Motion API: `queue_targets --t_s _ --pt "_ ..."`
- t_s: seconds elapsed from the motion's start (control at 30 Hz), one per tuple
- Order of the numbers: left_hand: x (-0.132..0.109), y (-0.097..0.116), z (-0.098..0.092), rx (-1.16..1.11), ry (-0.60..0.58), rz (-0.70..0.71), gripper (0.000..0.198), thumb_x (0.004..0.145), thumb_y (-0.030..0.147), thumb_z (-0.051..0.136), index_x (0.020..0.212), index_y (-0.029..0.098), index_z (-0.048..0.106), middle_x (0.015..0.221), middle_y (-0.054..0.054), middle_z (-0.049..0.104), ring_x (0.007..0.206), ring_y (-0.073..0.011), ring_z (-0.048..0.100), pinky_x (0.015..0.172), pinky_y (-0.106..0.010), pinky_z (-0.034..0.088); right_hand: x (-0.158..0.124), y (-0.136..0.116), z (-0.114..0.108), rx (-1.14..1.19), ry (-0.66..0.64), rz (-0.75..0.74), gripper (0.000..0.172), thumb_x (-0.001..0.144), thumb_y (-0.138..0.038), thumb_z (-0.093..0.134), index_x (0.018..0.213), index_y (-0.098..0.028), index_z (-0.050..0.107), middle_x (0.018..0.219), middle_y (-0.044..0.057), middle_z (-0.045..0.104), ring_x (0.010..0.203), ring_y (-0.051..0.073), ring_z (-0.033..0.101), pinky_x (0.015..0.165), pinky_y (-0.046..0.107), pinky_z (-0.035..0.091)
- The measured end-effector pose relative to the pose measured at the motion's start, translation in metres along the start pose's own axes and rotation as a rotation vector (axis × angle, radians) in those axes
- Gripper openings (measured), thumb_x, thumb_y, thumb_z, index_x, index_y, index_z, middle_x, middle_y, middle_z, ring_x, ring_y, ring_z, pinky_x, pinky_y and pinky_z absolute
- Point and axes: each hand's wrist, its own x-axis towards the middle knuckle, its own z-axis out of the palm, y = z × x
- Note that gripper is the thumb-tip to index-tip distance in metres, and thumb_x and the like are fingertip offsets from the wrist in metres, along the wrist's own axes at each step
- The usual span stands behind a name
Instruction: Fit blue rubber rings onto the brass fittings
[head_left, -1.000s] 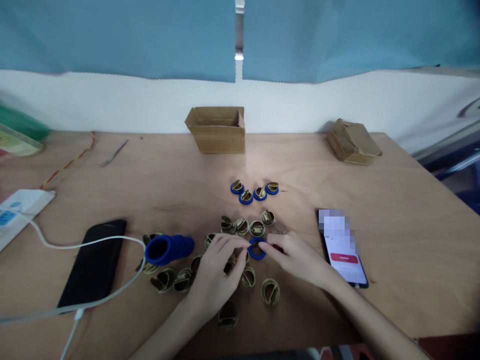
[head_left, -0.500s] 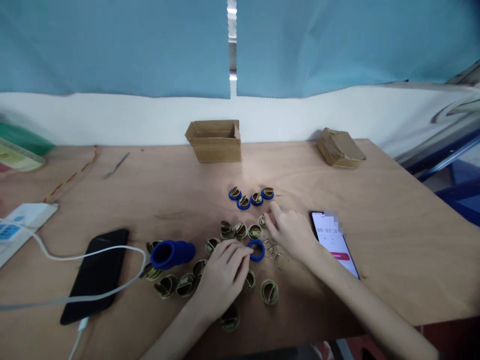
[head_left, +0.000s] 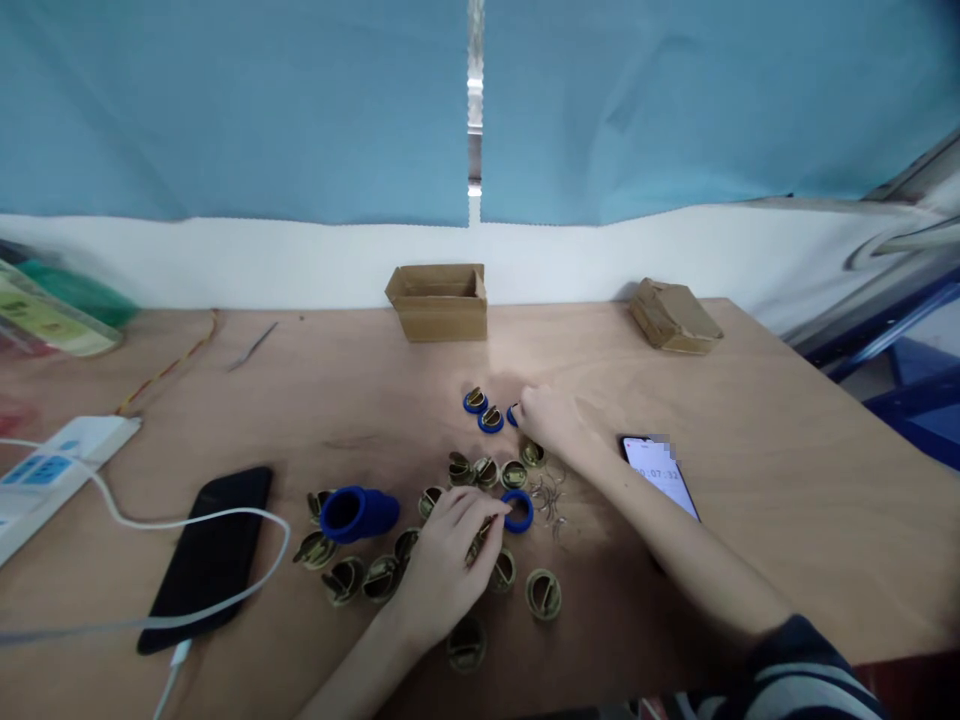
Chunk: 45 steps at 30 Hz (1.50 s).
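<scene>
While your left hand (head_left: 456, 550) pinches the blue ring (head_left: 519, 527), steady it flat; whether your farther right hand (head_left: 551, 423) grips anything is unclear.

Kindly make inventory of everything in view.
table: one, brown, centre
fabric panels: two, blue, back
boxes: two, brown, back
tool: one, grey, left
cord: one, orange, left
packaging: uncounted, green, yellow, left
power strip: one, white, left
cables: uncounted, white, left
phones: two, black, left and right
ring stack: one, blue, left
loose ring: one, blue, centre
rimmed pieces: three visible, brass, blue, centre
brass pieces: over ten, brass, centre
wire rings: several, silver, centre
frame: one, blue, right
left hand: one, bare, at loose ring
right hand: one, bare, at rimmed pieces
sleeve: one, dark, right
</scene>
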Motion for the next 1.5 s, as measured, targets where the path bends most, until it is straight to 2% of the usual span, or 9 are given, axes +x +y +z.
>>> queue_targets --t_s 0.13,0.27,0.43,0.6,0.77,0.87,1.07,1.23,1.5 --pt "-0.002 0.002 0.0 -0.206 -0.033 -0.193 0.016 0.099 0.018 0.056 0.104 0.022 0.07 0.1 -0.006 0.077 0.097 -0.0221 0.072 0.09 -0.035 0.056 -0.015 0.011 -0.007 0.036 0.081 -0.052 0.026 0.1 -0.019 0.049 0.101 -0.007 0.072 0.088 0.02 0.077 0.074 0.026 0.072 0.061 0.031 0.042" --pt "0.006 0.007 -0.006 -0.75 -0.079 -0.624 0.038 0.099 0.044 0.062 0.129 0.022 0.066 0.116 -0.012 0.078 0.104 -0.026 0.075 0.096 -0.041 0.059 -0.055 0.016 -0.016 0.108 0.138 -0.144 0.023 0.099 -0.021 0.048 0.085 -0.016 0.065 0.077 0.009 0.072 0.065 0.018 0.064 0.059 0.029 0.037" --pt "0.025 0.018 -0.017 -1.374 -0.217 -0.895 0.049 0.086 0.054 0.078 0.118 0.018 0.075 0.123 -0.015 0.076 0.107 -0.0296 0.076 0.099 -0.046 0.06 -0.103 0.011 -0.016 0.433 0.247 -0.504 0.023 0.102 -0.018 0.045 0.082 -0.019 0.057 0.066 -0.001 0.061 0.055 0.012 0.055 0.053 0.026 0.038" --pt "0.03 0.013 -0.013 -1.361 -0.152 -0.889 0.036 0.084 0.043 0.082 0.112 0.02 0.079 0.121 -0.011 0.077 0.113 -0.0264 0.073 0.105 -0.041 0.057 -0.115 0.004 -0.009 0.289 0.462 -0.782 0.029 0.106 -0.022 0.046 0.08 -0.019 0.058 0.073 0.002 0.064 0.059 0.015 0.055 0.054 0.03 0.041" --pt "0.023 0.001 -0.009 -1.175 -0.127 -0.711 0.044 0.09 0.045 0.075 0.128 0.023 0.073 0.136 -0.012 0.071 0.124 -0.0304 0.068 0.105 -0.043 0.059 -0.11 0.004 0.007 0.824 0.387 -0.496 0.022 0.099 -0.019 0.057 0.08 -0.023 0.047 0.062 -0.008 0.044 0.05 0.009 0.042 0.049 0.024 0.037" --pt "0.023 -0.002 -0.01 -1.061 -0.103 -0.602 0.043 0.093 0.044 0.072 0.13 0.023 0.072 0.137 -0.012 0.07 0.123 -0.0311 0.069 0.103 -0.044 0.06 -0.107 0.005 0.014 0.959 0.287 -0.386 0.01 0.096 -0.018 0.062 0.104 -0.022 0.057 0.073 -0.006 0.049 0.057 0.009 0.049 0.052 0.023 0.041" --pt "0.025 -0.008 -0.009 -0.917 -0.098 -0.52 0.033 0.089 0.037 0.077 0.12 0.024 0.078 0.122 -0.01 0.078 0.116 -0.0285 0.073 0.104 -0.038 0.058 -0.112 0.004 0.028 1.029 0.311 -0.465 0.031 0.096 -0.021 0.066 0.126 -0.025 0.061 0.099 0.003 0.059 0.074 0.014 0.059 0.066 0.028 0.055" --pt "0.024 -0.011 -0.004 -0.95 -0.091 -0.558 0.031 0.088 0.032 0.078 0.119 0.026 0.078 0.124 -0.008 0.078 0.117 -0.0268 0.073 0.105 -0.036 0.056 -0.117 -0.001 0.048 0.934 0.506 -0.495 0.035 0.099 -0.014 0.061 0.133 -0.021 0.056 0.111 0.009 0.064 0.089 0.018 0.066 0.076 0.032 0.061" --pt "0.021 -0.004 -0.001 -1.04 -0.14 -0.607 0.048 0.075 0.027 0.089 0.122 0.025 0.076 0.126 -0.011 0.077 0.113 -0.0288 0.075 0.101 -0.04 0.06 -0.12 -0.005 0.054 0.807 0.673 -0.459 0.029 0.099 -0.01 0.059 0.127 -0.019 0.06 0.104 0.01 0.071 0.095 0.021 0.072 0.081 0.035 0.065"
